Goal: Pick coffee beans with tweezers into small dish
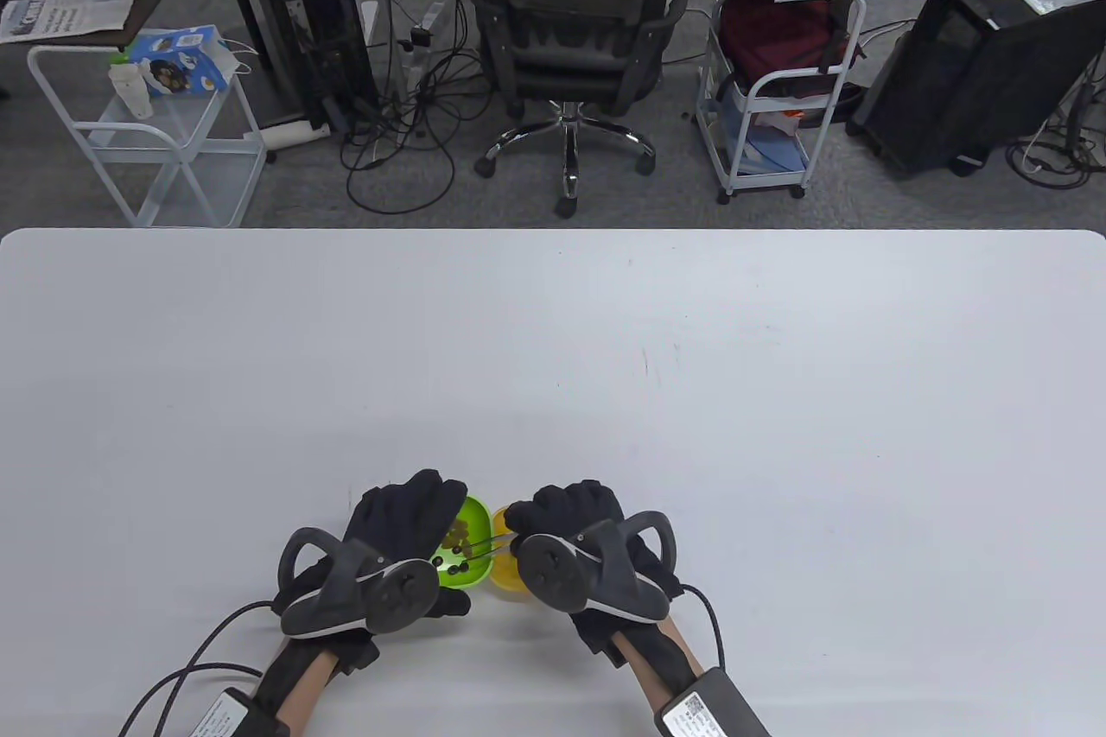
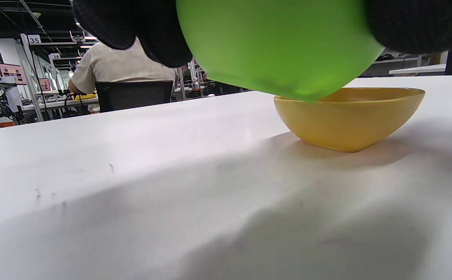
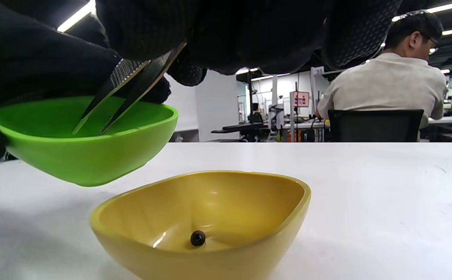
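Two gloved hands with trackers

The left hand [image 1: 406,525] and right hand [image 1: 575,517] wear black knit gloves with a fine mesh weave, seen close in the wrist views. Each carries a dark grey tracker [image 1: 367,590] with a ring loop and a round face; the right tracker [image 1: 596,568] shows a pale stripe. Bare skin shows on both forearms. Black wrist modules [image 1: 704,707] bear white labels, and black cables [image 1: 186,668] trail from the left wrist.

Black office chair [image 1: 575,20] beyond white table [image 1: 553,357]; white carts [image 1: 155,123] either side; seated man [image 3: 389,85] behind
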A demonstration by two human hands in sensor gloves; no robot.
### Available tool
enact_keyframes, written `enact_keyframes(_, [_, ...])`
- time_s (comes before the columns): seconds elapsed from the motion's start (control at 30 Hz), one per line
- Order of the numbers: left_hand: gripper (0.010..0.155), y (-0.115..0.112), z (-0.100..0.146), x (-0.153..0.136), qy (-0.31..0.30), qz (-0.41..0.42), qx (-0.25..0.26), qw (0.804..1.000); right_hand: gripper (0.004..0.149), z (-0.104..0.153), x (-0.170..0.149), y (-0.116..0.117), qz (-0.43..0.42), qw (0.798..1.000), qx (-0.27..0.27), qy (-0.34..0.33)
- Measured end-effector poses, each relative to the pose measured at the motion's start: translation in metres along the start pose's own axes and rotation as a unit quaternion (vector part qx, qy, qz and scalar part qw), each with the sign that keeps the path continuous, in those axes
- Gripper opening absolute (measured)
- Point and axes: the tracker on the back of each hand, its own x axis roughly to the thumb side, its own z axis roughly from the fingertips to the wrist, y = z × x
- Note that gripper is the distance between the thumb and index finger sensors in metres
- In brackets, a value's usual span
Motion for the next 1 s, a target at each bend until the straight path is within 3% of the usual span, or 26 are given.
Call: enact_keyframes(1.0, [0.11, 0.0, -0.001, 0.001, -0.001, -0.008, -0.002, 1.0, 0.042, -0.005, 0.027, 0.008, 0.111, 0.993, 0.006, -0.034])
